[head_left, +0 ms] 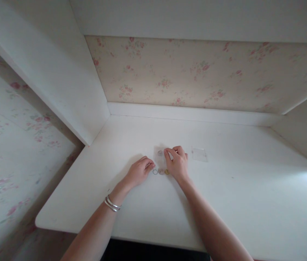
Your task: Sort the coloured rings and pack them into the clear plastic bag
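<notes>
My left hand (140, 171) rests on the white desktop with its fingers curled together. Whatever its fingertips may hold is too small to make out. Right beside them lies a thin silver ring (155, 172), in a row with a pinkish round piece (161, 172) and a gold-coloured ring (167, 172). Just above this row is a small clear plastic bag (159, 159), with a small round item (160, 153) showing in its upper part. My right hand (177, 164) pinches the bag's right edge between thumb and forefinger.
A second clear plastic bag (199, 154) lies flat on the white desk (240, 203), right of my right hand. White panels (93, 90) and a floral back wall (186, 72) enclose the desk. An overhead white board (197, 18) spans the top.
</notes>
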Motion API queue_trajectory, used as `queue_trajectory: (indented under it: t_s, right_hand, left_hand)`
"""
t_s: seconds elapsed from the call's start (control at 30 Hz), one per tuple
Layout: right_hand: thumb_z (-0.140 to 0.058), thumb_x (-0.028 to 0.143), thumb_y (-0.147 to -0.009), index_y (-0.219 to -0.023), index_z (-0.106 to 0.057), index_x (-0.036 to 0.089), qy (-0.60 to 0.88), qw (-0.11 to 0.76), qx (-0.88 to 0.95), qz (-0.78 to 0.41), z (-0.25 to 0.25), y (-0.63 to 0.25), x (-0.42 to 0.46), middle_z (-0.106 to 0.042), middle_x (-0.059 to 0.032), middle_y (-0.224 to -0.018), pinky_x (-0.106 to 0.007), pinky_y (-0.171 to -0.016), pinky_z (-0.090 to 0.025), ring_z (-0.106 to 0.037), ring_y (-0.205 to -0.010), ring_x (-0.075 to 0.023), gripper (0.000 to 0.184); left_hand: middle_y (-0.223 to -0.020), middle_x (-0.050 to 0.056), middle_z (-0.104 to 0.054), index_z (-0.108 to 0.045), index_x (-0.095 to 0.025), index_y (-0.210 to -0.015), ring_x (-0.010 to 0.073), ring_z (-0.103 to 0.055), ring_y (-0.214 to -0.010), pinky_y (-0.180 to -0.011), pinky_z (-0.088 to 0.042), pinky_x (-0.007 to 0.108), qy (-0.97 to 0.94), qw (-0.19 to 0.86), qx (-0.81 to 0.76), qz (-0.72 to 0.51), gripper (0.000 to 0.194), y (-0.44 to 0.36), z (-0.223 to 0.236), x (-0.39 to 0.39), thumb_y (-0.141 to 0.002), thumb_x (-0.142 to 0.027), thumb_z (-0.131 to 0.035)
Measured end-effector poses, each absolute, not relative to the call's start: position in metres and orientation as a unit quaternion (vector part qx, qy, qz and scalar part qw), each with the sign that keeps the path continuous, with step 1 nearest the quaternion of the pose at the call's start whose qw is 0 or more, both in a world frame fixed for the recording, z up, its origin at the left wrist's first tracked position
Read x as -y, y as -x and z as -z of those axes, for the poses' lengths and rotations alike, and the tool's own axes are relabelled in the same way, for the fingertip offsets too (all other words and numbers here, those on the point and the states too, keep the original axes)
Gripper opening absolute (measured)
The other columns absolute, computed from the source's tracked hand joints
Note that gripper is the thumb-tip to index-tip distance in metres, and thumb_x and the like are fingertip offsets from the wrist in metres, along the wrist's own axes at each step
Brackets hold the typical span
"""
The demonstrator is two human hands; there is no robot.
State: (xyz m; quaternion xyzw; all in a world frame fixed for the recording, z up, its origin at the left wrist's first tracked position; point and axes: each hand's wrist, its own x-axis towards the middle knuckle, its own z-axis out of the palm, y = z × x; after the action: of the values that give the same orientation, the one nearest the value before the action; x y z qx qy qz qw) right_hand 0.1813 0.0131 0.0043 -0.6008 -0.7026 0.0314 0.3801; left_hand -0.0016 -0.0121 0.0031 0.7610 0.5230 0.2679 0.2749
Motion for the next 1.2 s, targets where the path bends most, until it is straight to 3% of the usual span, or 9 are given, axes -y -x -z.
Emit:
queue_trajectory:
  t_s: [0.2,0.47,0.8,1.2]
  right_hand:
    - [-0.049,0.035,-0.089,-0.09,-0.069,0.027,0.605,0.34,0.719,-0.017,-0.005,-0.179,-0.023,-0.052,-0.0028,-0.087,-0.03,-0.069,-0.025,-0.048,-0.082,-0.0154,0.022]
    - [-0.046,0.035,-0.089,-0.086,-0.069,0.022,0.583,0.403,0.704,-0.051,-0.008,-0.193,-0.001,-0.057,-0.0023,-0.078,-0.03,-0.072,-0.032,-0.052,-0.072,-0.013,0.027]
    - [-0.052,0.027,-0.086,-0.079,-0.068,0.022,0.392,0.205,0.895,-0.061,-0.024,-0.178,0.036,-0.057,-0.0024,-0.081,-0.032,-0.074,-0.025,-0.047,-0.078,-0.0146,0.017]
    - [-0.048,0.025,-0.089,-0.073,-0.063,0.019,0.424,0.183,0.886,-0.038,-0.02,-0.175,0.036,-0.056,-0.0033,-0.081,-0.032,-0.069,-0.024,-0.046,-0.077,-0.0149,0.022]
  left_hand:
    - [-0.08,0.004,-0.059,-0.061,-0.017,-0.085,0.0151,-0.054,-0.075,-0.067,-0.04,0.025,-0.737,0.278,-0.54,-0.297,0.033,0.001,-0.002,0.009,-0.091,-0.042,-0.039]
    - [-0.078,0.004,-0.059,-0.06,-0.017,-0.08,0.0149,-0.054,-0.073,-0.066,-0.04,0.025,-0.717,0.289,-0.554,-0.308,0.035,0.0,-0.002,0.008,-0.09,-0.042,-0.038]
    - [-0.08,0.005,-0.065,-0.062,-0.016,-0.083,0.0159,-0.058,-0.074,-0.069,-0.043,0.026,-0.663,0.269,-0.594,-0.368,0.034,-0.014,-0.008,-0.005,-0.088,-0.043,-0.042]
    - [-0.085,0.007,-0.064,-0.066,-0.017,-0.082,0.0175,-0.059,-0.081,-0.077,-0.042,0.028,-0.734,0.147,-0.582,-0.318,0.027,-0.04,-0.014,-0.053,-0.088,-0.033,-0.046]
